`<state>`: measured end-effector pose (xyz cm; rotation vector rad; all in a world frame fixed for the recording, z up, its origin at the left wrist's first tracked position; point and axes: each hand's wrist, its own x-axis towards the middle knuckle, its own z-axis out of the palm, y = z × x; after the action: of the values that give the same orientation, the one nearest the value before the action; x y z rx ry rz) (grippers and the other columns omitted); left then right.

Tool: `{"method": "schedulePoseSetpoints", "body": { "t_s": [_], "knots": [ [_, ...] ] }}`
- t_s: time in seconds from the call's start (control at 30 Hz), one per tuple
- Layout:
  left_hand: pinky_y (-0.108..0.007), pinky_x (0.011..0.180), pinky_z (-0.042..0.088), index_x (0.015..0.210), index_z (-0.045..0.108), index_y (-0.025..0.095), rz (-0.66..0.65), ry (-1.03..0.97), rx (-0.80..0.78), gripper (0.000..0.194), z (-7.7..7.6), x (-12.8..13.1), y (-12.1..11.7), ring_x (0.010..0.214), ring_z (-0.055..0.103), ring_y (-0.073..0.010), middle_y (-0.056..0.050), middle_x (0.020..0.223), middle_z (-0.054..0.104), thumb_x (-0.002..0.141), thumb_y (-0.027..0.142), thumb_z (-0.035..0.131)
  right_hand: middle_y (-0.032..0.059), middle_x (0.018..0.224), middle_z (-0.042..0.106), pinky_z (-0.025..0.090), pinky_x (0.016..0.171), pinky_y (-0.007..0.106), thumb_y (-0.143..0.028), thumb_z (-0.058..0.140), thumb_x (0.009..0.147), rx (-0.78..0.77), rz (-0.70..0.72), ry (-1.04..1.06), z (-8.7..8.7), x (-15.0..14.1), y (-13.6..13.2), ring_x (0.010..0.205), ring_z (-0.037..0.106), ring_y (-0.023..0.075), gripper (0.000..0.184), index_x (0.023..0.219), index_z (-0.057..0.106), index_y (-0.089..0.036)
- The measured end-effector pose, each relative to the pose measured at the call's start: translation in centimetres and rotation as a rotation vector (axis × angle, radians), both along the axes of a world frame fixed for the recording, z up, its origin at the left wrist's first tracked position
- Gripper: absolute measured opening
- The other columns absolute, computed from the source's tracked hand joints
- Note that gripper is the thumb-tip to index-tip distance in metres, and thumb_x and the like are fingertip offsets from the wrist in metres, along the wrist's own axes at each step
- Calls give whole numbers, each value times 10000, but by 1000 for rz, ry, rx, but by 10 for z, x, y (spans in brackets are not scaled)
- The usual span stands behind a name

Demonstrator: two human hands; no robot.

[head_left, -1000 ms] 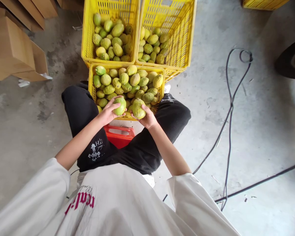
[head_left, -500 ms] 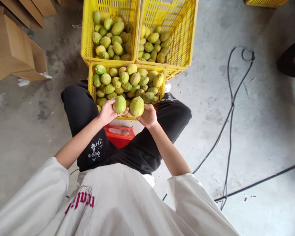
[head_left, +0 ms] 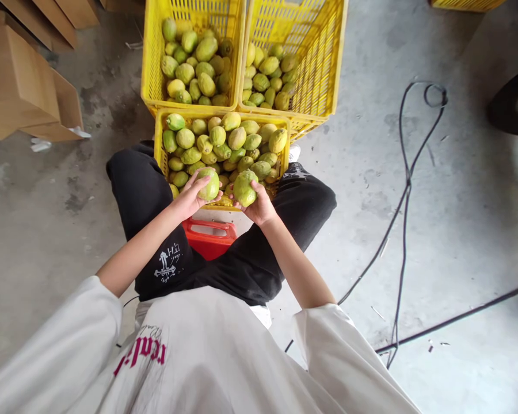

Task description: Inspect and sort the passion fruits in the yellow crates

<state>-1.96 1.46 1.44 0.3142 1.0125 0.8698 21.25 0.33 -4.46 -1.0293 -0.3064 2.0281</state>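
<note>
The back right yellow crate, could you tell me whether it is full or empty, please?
Partly filled: fruit lies inside the crate, with bare slatted wall showing above.

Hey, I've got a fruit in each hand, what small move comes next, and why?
Perhaps rotate the round, yellow-green fruit in your left hand: your fingers cover part of its skin. It appears above the near yellow plastic crate of fruit, so a slip would probably be caught.
</note>
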Motion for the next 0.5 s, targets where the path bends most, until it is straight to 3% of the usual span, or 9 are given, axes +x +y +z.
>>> {"method": "schedulePoseSetpoints", "body": {
  "t_s": [0.13,0.27,0.37,0.5],
  "knots": [
    [-371,849,720,1281,719,244,20,-19,-95,427,-2,0,2,983,898,-290,-49,1025,851,1009,536,873,40,1082,874,711,708,331,-673,842,1001,-3,-17,59,1,1,2,1059,869,306,449,1249,742,-311],
    [-523,1055,739,1218,695,244,63,-85,-116,332,-5,0,2,1308,873,-410,-102,1202,880,992,471,782,65,1250,883,769,1012,555,-573,749,996,-10,-41,121,12,0,2,1319,824,382,372,1272,719,-325],
    [-536,1116,724,1195,674,247,66,-94,-78,303,-4,1,1,1364,855,-404,-102,1238,873,950,362,811,29,1285,886,743,1125,632,-424,741,934,0,-93,114,17,-3,1,1372,813,372,380,1307,707,-358],
    [-456,1090,723,1171,636,277,82,-53,-54,407,-1,1,1,1222,884,-302,-21,1178,841,921,317,955,22,1198,895,781,1081,557,-470,821,944,-18,-104,36,11,-1,2,1351,839,361,337,1236,711,-344]
  ]
}}
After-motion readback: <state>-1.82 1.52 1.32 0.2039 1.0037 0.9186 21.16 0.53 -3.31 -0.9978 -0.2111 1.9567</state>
